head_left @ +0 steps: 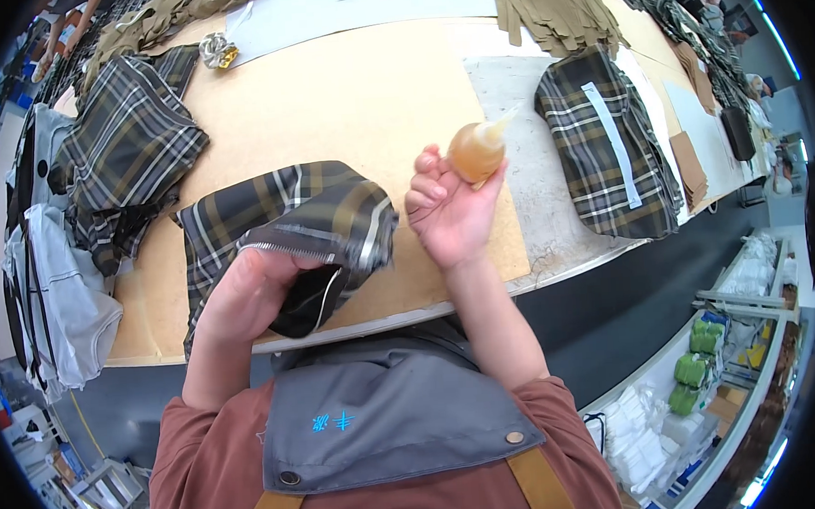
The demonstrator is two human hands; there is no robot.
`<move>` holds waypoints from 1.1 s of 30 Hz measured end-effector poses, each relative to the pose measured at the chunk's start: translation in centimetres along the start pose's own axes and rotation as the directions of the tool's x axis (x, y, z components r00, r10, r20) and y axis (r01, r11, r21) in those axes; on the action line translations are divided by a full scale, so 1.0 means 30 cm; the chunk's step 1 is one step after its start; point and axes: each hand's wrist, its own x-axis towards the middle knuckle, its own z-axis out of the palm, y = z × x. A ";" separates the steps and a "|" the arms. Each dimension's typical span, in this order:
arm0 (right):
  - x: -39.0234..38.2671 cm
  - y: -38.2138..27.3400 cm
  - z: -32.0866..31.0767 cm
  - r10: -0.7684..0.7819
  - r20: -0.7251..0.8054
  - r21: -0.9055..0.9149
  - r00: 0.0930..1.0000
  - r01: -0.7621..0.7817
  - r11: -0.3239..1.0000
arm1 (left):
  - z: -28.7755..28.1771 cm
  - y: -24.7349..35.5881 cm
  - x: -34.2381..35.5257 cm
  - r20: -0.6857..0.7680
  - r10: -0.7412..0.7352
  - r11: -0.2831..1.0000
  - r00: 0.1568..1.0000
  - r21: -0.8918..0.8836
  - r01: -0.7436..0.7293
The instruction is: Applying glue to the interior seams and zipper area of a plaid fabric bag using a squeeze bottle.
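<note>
My left hand (252,286) is closed on a dark plaid fabric piece (276,201) with a metal-toothed zipper along its edge. The fingers are partly hidden in its folds, and the lifted end is slightly blurred. Raised to the right of the fabric, my right hand (456,206) grips a small squeeze bottle (478,152) of amber liquid. The bottle is tilted, its pale pointed nozzle aimed up and to the right, away from the fabric.
A plaid stack with a light strip (612,147) lies on the right. More folded plaid pieces (134,131) lie on the left, beside white-grey cloth (64,291). Behind are a shiny silver-and-gold bundle (219,50) and olive strips (556,12) on the wooden table (352,82).
</note>
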 end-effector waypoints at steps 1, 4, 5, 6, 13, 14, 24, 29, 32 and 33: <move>0.012 -0.024 -0.010 -0.028 0.043 -0.141 0.999 0.034 0.989 | 0.005 0.006 0.011 0.133 -0.009 1.000 0.991 0.005 0.008; -0.010 -0.007 0.035 -0.019 0.147 -0.337 0.989 0.068 0.939 | -0.025 -0.001 0.017 0.097 -0.100 0.992 0.990 0.082 0.093; -0.035 0.012 0.058 -0.130 0.107 -0.541 0.986 0.168 0.824 | -0.036 -0.003 0.019 0.052 -0.152 0.978 0.987 0.154 0.142; -0.055 0.004 0.050 -0.070 0.265 -0.802 0.962 0.261 0.537 | -0.023 0.009 0.024 0.020 -0.154 0.983 0.988 0.104 0.151; -0.117 0.031 0.168 0.248 0.465 -0.654 0.850 0.518 -0.551 | 0.018 0.044 0.032 0.148 -0.335 0.906 0.931 0.320 0.275; -0.113 0.030 0.174 0.287 0.508 -0.576 0.812 0.568 -0.588 | 0.029 0.049 0.033 0.157 -0.303 0.901 0.940 0.367 0.229; 0.288 0.120 0.149 -0.085 0.623 -0.587 0.777 0.393 -0.708 | 0.218 -0.082 -0.012 0.270 0.463 0.762 0.844 0.366 -0.535; 0.503 0.221 0.323 -0.047 0.750 -0.420 0.660 0.419 -0.805 | 0.212 -0.128 -0.017 0.690 0.140 0.930 0.710 0.156 -0.334; 0.490 0.307 0.534 0.080 0.772 -0.333 0.631 0.508 -0.794 | 0.139 -0.161 -0.043 0.627 0.103 0.927 0.772 0.222 -0.304; 0.464 0.319 0.600 0.149 0.762 -0.219 0.630 0.467 -0.857 | 0.113 -0.160 -0.052 0.592 0.073 0.929 0.803 0.253 -0.271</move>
